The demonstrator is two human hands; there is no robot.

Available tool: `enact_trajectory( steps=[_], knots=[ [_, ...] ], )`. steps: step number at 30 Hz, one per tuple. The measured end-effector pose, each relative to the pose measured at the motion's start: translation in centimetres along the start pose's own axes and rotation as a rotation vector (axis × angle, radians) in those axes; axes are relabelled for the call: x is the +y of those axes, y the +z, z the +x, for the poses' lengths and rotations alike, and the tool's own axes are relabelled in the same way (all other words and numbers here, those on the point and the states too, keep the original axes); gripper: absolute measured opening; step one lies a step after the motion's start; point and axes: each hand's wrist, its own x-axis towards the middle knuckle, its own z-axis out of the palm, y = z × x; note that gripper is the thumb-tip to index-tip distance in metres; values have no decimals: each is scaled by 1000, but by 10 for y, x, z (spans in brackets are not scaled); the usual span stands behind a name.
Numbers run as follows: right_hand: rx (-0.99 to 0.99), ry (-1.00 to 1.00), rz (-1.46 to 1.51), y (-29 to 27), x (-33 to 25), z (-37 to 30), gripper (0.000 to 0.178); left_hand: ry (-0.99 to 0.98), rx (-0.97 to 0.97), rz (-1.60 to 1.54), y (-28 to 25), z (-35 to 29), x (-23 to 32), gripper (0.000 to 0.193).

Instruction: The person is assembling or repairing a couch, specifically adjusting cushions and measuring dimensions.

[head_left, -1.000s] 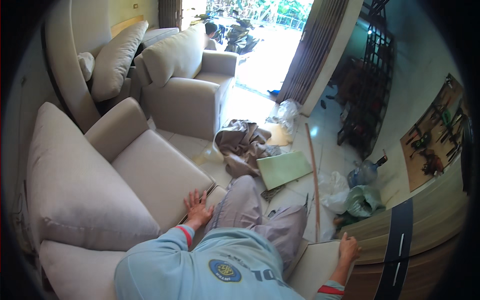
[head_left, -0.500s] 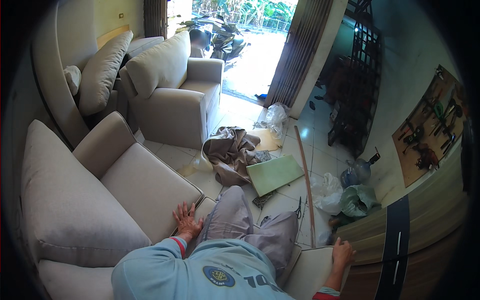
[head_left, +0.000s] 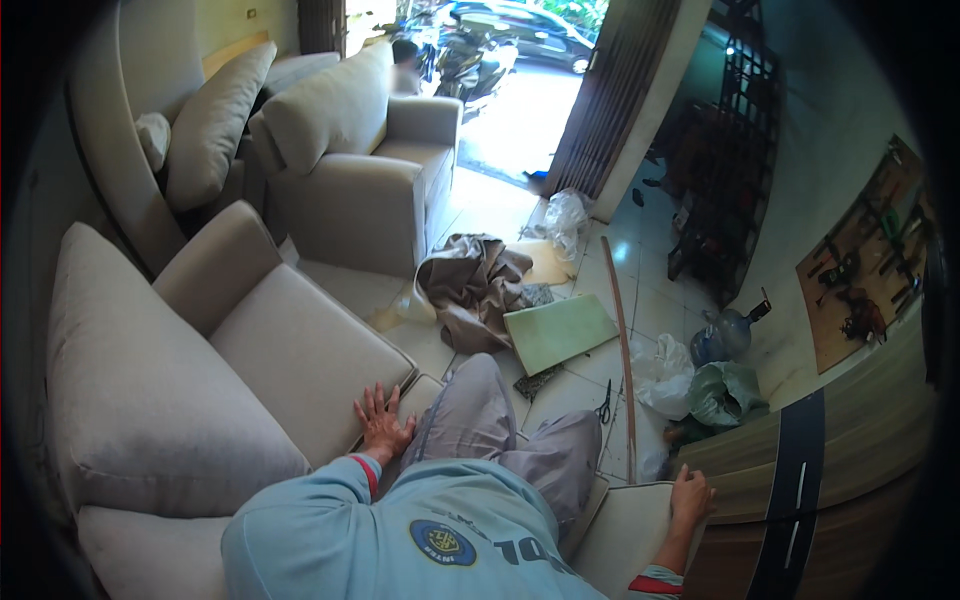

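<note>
My left hand (head_left: pixel 383 428) lies flat with its fingers spread on the beige seat cushion (head_left: pixel 305 335) of the sofa I sit on, close beside my thigh. My right hand (head_left: pixel 690 497) rests on the sofa's padded right armrest (head_left: pixel 622 520), its fingers slightly bent and apart at the outer edge. Neither hand holds anything. A large back cushion (head_left: pixel 160 390) leans on the sofa to my left.
Ahead on the tiles lie crumpled brown fabric (head_left: pixel 470 290), a pale green foam slab (head_left: pixel 562 335), scissors (head_left: pixel 605 402) and a long wooden strip (head_left: pixel 618 350). Plastic bags (head_left: pixel 665 378) and a water jug (head_left: pixel 722 338) stand right. Another sofa (head_left: pixel 350 205) is near the doorway; tools hang on a board (head_left: pixel 850 270).
The view has tilted slightly, shifting the room a little right. A dark car now shows outside the doorway. Both hands stay where they were on the sofa.
</note>
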Motion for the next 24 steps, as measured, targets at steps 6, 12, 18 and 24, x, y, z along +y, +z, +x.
enact_trajectory(
  steps=[6,12,18,24],
  knots=[
    [-1,-68,40,8,17,9,50,19,-3,-87,-13,15,5,78],
    [-30,-71,-18,0,4,11,52,12,-31,-10,-4,16,-1,77],
    [-48,-66,-68,-4,13,8,53,22,-13,0,-7,10,-1,77],
    [-84,-71,-66,-1,16,7,47,40,-19,23,-11,7,-5,77]
  ],
)
